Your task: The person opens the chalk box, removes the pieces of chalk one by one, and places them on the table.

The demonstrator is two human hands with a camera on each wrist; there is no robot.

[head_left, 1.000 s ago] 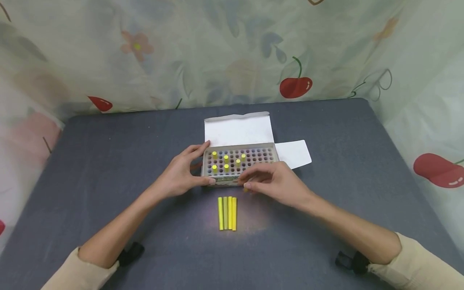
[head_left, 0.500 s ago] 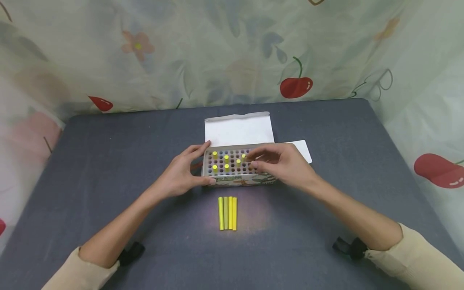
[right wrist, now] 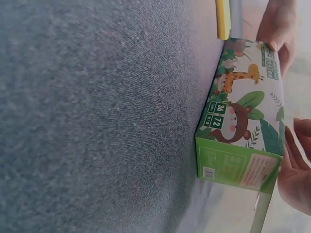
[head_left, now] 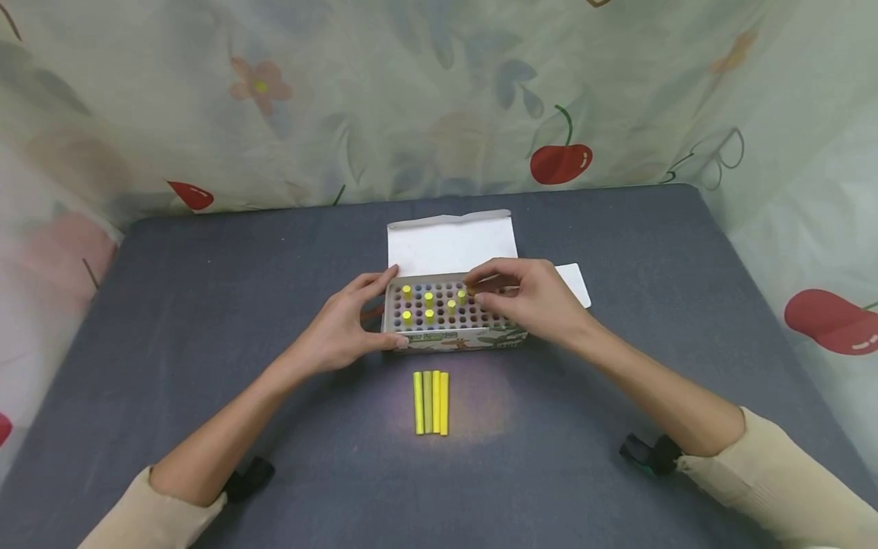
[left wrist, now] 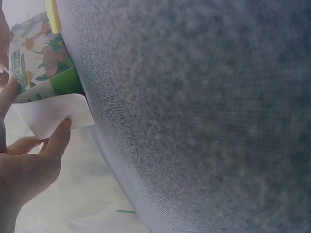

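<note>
An open chalk box (head_left: 454, 338) stands mid-table; its printed side shows in the right wrist view (right wrist: 243, 126). Several yellow chalk sticks (head_left: 428, 298) stand up among its dark holes. My left hand (head_left: 384, 309) grips the box's left end, thumb on the front and fingers behind. My right hand (head_left: 472, 284) hovers over the box with fingers curled; thumb and forefinger pinch the top of the rightmost yellow stick (head_left: 462, 296). Several yellow sticks (head_left: 430, 402) lie side by side on the cloth in front of the box.
The box's white lid (head_left: 449, 244) stands open at the back, with a white side flap (head_left: 575, 280) lying to the right. A grey cloth (head_left: 206, 305) covers the table. A flower-and-cherry curtain (head_left: 559, 160) hangs behind and beside it.
My right hand has risen from the cloth in front of the box and moved back over its top to the rightmost yellow stick. The left hand, the box and the lying sticks have stayed put.
</note>
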